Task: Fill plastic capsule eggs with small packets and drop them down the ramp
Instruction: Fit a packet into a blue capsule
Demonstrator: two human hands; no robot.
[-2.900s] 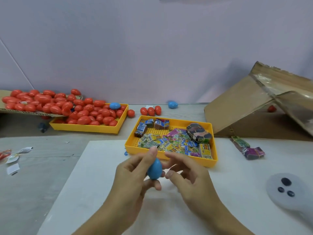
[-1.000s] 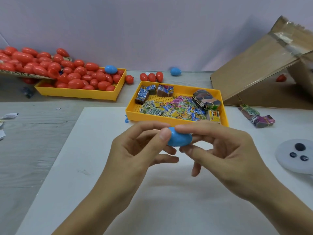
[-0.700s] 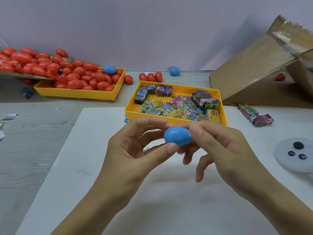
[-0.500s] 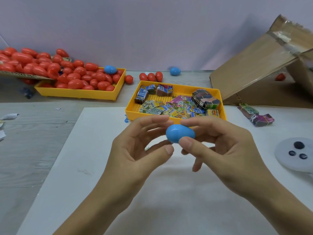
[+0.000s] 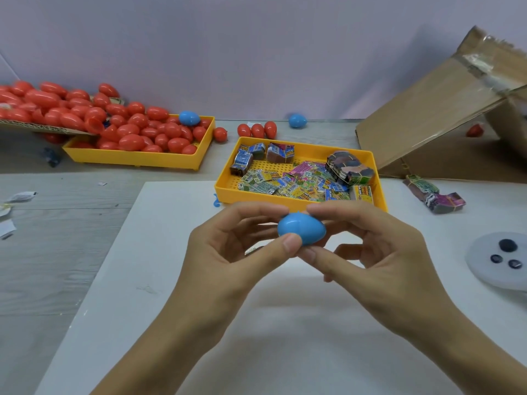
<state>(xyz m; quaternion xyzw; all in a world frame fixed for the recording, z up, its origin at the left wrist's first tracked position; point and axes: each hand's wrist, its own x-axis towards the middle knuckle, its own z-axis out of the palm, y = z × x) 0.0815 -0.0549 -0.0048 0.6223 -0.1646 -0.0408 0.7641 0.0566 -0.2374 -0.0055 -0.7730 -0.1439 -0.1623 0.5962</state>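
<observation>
We hold a blue egg (image 5: 301,228) with both hands, above the white board (image 5: 137,266) and just in front of the near tray (image 5: 225,189). It lies sideways and looks closed; no seam gap shows.

Left hand (image 5: 228,252): thumb tip pressed against the egg's lower front, forefinger arched over the top, touching its upper left. The other fingers curl loosely behind, mostly hidden.

Right hand (image 5: 379,252): forefinger tip on the egg's upper right, thumb under its lower right, so it pinches the egg from that side. Remaining fingers bent below, spread a little, touching nothing we can see.

Near tray, yellow, holds loose packets (image 5: 285,183) in many colours, with banded bundles at its back and right corners. Two more bundles (image 5: 433,195) lie on the board to its right.

Far tray (image 5: 137,158), yellow, sits at back left, heaped with red eggs (image 5: 137,129); one blue egg on top at its right end. A cardboard sheet (image 5: 42,127) with more red eggs overhangs its left side. Three red eggs and another blue one stand loose on the table (image 5: 57,252) behind the near tray.

Cardboard ramp (image 5: 427,115) rises at right; one red egg shows beneath it. A pale round device (image 5: 484,269) with dark buttons lies at the right edge.
</observation>
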